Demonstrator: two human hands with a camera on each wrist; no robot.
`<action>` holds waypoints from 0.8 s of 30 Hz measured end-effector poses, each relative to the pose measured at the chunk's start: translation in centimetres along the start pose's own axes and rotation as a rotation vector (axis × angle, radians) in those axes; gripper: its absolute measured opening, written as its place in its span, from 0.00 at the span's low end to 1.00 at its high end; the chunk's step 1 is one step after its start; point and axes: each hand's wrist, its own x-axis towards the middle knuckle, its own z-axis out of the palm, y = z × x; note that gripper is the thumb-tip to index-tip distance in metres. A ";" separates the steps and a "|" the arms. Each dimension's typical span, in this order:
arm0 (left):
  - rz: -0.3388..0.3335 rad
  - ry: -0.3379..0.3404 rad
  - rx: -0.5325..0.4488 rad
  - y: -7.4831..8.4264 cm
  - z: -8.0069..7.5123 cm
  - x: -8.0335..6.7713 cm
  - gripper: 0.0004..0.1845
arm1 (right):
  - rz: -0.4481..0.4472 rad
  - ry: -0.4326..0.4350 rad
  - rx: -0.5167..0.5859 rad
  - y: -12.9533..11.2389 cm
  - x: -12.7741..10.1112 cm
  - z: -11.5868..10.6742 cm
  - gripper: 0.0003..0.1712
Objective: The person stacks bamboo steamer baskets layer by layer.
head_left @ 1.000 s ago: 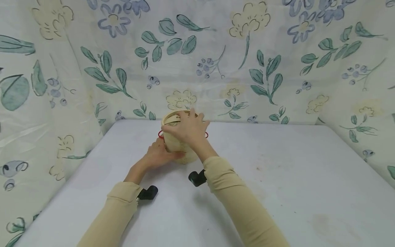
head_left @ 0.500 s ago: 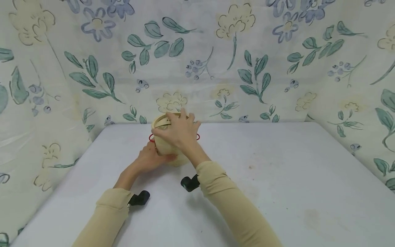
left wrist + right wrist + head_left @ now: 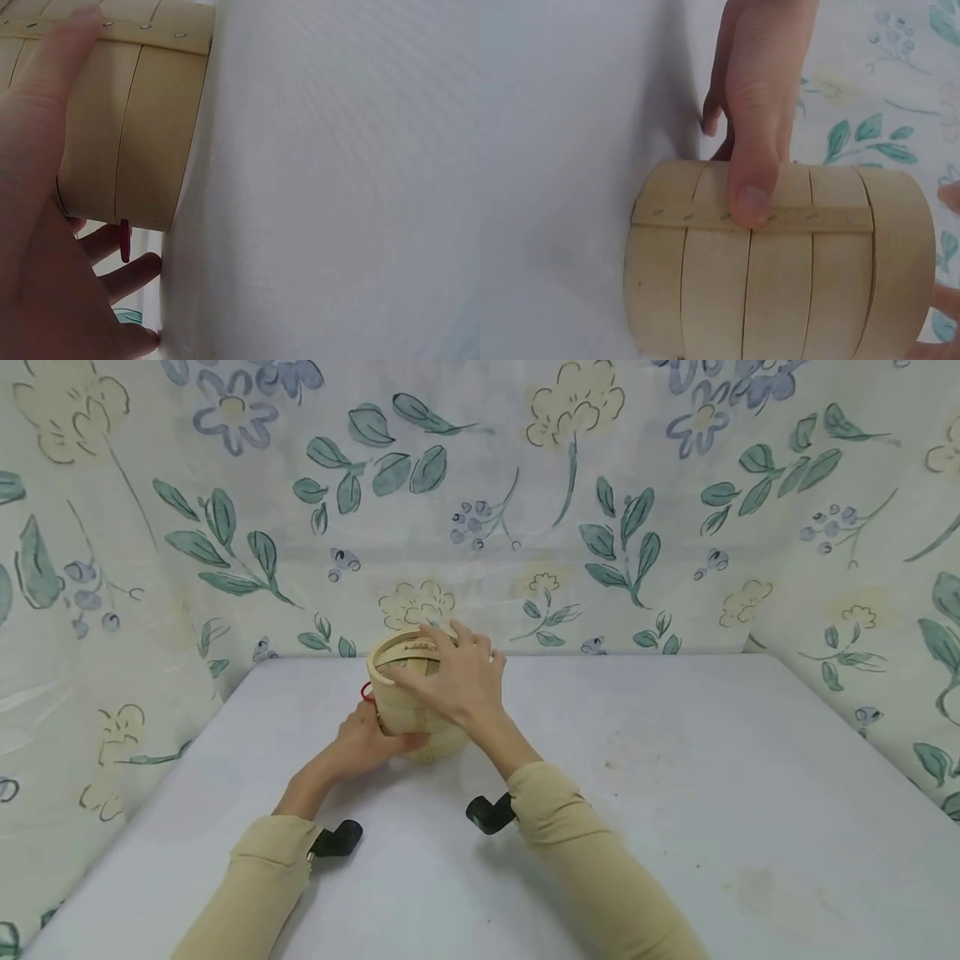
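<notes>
A small, round bamboo steamer (image 3: 406, 708) stands upright on the table, with a strap across its lid and a red loop (image 3: 367, 692) at its left side. Stapled strips run down its banded wall (image 3: 780, 277). My left hand (image 3: 367, 745) holds it low on the left; its thumb (image 3: 751, 202) presses on a stapled strip while the other fingers reach round behind. Over the right part of the lid, my right hand (image 3: 467, 681) has its fingers spread at the rim. In the right wrist view, its fingertips (image 3: 946, 300) show at the top band's edge.
The white table (image 3: 660, 827) carries a few brownish stains to the right. Floral cloth (image 3: 525, 485) hangs behind and along both sides. A black camera mount (image 3: 491, 814) sticks out from the right cuff, and another black mount (image 3: 337, 839) from the left.
The head view has swung slightly to the right. My right hand has shifted right across the lid, uncovering more of its top and hiding the right red loop. The left hand keeps its hold.
</notes>
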 end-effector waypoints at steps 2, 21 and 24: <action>-0.021 -0.011 -0.006 0.1 -0.1 -0.1 0.51 | -0.003 -0.001 0.013 0.5 -0.3 -0.3 0.43; -0.004 -0.106 -0.066 0.1 -0.1 -0.7 0.52 | -0.008 -0.076 0.032 7.8 -3.2 -2.0 0.47; -0.020 -0.128 -0.062 0.0 -0.5 -0.8 0.55 | 0.011 -0.088 0.008 9.5 -3.4 -2.7 0.46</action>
